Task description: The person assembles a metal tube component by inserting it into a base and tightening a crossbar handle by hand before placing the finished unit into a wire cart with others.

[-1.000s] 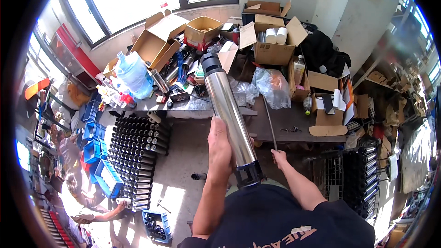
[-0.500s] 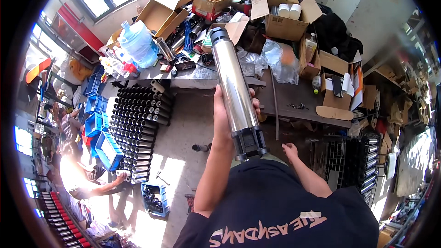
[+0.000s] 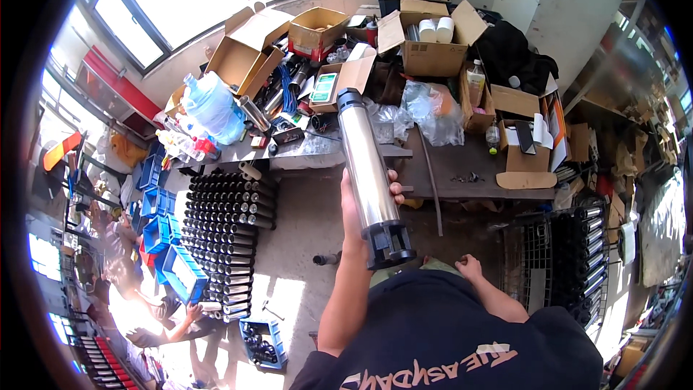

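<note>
My left hand [image 3: 351, 206] is wrapped around a long shiny steel cylinder [image 3: 364, 148], its fingertips showing on the far side. The cylinder is tilted, its top leaning away from me toward the workbench [image 3: 462, 185]. A black cap closes its far end, and a black open-ribbed piece forms the near end, above my lap. My right hand [image 3: 469, 267] rests low beside my body, fingers curled in, with nothing visible in it. It is away from the cylinder.
Cardboard boxes [image 3: 433, 58], a large clear water bottle [image 3: 213, 105] and plastic bags crowd the bench. Rows of black-ended cylinders [image 3: 227, 238] stand at left beside blue crates [image 3: 184, 274]. Another person [image 3: 155, 310] reaches toward them. A wire rack [image 3: 534, 260] stands at right.
The view has shifted, so the bench sits lower. The cylinder's top has dropped in the picture, still in my left hand. My right hand is slightly lower and more curled.
</note>
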The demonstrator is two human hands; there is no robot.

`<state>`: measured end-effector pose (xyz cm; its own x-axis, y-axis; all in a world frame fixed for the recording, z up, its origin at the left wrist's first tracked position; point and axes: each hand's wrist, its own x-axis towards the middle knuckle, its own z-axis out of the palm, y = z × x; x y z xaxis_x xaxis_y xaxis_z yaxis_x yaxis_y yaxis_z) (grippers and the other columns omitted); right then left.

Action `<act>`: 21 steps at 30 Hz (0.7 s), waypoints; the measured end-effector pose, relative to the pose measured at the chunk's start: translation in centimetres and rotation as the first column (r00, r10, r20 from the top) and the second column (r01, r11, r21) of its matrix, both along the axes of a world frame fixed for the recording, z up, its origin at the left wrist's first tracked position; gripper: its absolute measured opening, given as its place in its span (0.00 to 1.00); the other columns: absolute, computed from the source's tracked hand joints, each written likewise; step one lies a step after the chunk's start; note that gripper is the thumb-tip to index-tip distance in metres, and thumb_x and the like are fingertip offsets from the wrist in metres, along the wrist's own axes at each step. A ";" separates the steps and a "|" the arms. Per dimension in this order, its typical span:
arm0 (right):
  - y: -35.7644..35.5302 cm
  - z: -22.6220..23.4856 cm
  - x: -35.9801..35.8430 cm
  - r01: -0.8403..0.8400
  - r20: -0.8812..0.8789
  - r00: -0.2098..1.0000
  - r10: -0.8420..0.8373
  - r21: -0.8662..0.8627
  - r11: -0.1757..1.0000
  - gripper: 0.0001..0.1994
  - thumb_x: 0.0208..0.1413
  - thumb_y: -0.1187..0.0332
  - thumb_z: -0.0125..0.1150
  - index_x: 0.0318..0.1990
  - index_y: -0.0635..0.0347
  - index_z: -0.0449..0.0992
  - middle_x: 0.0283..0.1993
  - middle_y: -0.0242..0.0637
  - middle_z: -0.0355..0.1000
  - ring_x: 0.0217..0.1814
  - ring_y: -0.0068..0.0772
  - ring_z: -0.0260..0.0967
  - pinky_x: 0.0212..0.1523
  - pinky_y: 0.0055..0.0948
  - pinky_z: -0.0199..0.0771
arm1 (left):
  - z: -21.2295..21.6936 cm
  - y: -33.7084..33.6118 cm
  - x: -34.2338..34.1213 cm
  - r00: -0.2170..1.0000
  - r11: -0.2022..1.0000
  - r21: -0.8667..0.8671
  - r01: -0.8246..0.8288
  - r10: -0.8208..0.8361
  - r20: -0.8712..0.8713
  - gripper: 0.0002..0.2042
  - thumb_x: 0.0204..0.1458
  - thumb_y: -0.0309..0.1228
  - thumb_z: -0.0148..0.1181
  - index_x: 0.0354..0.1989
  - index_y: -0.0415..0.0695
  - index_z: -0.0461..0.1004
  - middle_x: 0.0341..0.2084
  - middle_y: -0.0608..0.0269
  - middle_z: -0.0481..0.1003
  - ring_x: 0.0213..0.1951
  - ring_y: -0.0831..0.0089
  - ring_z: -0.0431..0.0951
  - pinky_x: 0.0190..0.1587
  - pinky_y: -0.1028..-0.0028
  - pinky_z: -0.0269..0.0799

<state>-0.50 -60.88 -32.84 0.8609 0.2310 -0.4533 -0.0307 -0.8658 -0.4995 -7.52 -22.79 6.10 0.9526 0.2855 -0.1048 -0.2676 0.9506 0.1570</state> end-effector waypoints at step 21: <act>-0.9 -1.3 1.4 -0.004 -0.073 0.997 -0.007 -0.153 0.988 0.20 0.48 0.52 0.68 0.43 0.57 0.84 0.43 0.47 0.81 0.50 0.45 0.79 0.52 0.39 0.77 | -2.2 2.1 -0.6 0.959 0.999 0.034 0.041 -0.049 0.279 0.42 0.57 0.72 0.40 0.71 0.54 0.54 0.33 0.56 0.69 0.28 0.65 0.72 0.32 0.63 0.73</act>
<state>0.86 -61.80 -34.18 0.8243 0.1531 -0.5451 -0.0636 -0.9316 -0.3578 -8.15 -20.71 3.95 0.9548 0.2406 0.1745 -0.2615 0.9591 0.1085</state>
